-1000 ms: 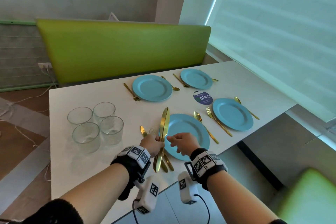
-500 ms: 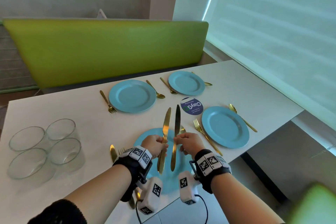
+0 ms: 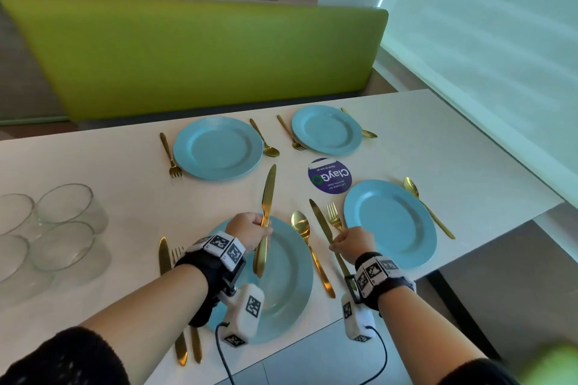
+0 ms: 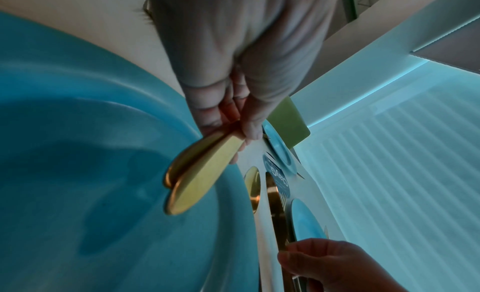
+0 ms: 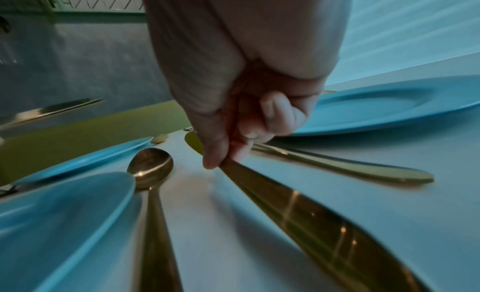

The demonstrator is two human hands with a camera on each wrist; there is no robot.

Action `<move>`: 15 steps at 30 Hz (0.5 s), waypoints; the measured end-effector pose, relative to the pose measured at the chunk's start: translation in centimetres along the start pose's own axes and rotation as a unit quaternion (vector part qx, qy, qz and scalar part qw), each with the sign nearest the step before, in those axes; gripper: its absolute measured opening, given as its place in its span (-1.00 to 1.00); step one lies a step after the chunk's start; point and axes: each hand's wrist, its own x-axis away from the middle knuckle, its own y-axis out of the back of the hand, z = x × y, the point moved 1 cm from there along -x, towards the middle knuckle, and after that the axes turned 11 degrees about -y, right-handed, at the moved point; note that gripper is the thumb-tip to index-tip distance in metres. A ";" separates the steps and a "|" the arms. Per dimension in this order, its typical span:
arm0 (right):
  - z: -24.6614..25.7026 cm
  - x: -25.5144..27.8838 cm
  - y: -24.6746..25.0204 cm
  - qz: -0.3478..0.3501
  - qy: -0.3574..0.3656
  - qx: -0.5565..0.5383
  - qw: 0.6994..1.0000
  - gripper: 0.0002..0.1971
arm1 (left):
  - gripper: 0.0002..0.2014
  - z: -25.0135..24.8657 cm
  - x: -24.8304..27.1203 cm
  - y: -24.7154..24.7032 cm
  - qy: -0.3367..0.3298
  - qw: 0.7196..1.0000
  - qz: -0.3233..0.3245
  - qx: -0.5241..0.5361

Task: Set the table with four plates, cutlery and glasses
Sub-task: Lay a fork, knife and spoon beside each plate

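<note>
A white worktop (image 3: 125, 172) in front of a green bench backrest (image 3: 200, 53) is shown partly laid. Four light-blue plates are set out: two far ones (image 3: 218, 148) (image 3: 327, 129), a right-hand one (image 3: 389, 223) and the nearest plate (image 3: 281, 278), over which the left wrist is held. Four clear glasses (image 3: 62, 206) are clustered at the left end of the worktop, well apart from every plate, so none has yet been given its place. A round purple ClayGo sticker (image 3: 330, 176) is seen between the plates. Gold forks and spoons are laid beside all four plates, among them a spoon (image 3: 308, 247) just right of the nearest plate and a fork (image 3: 334, 217) by the right-hand plate. A knife (image 3: 162, 255) is laid left of the nearest plate beside a fork.

Two more gold knives are held in the left hand (image 3: 250, 230), its fingers (image 4: 249, 130) curled and pinched around the handles of the raised knives (image 3: 266, 216), blades pointing away. Another knife (image 3: 325, 228) is pinched at its handle by the fingers (image 5: 215, 150) of the right hand (image 3: 353, 241), low between the spoon and the fork; whether it touches the worktop cannot be told. By appearance, plates, forks and spoons are done; knives are part-laid and glasses remain.
</note>
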 end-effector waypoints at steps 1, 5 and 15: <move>0.0 -0.2 -0.1 -0.003 -0.001 0.002 1.000 -0.75 | -0.82 0.1 -0.1 -0.1 0.002 1.000 -0.005 0.005; 0.0 -0.6 -0.4 -0.015 -0.001 0.009 1.000 -0.92 | -0.81 -0.4 0.1 -0.7 0.001 1.000 -0.015 0.016; -0.4 -0.2 -1.4 -0.128 0.017 0.058 0.990 -0.71 | -0.80 -0.6 0.1 -1.7 -0.006 1.000 -0.016 0.016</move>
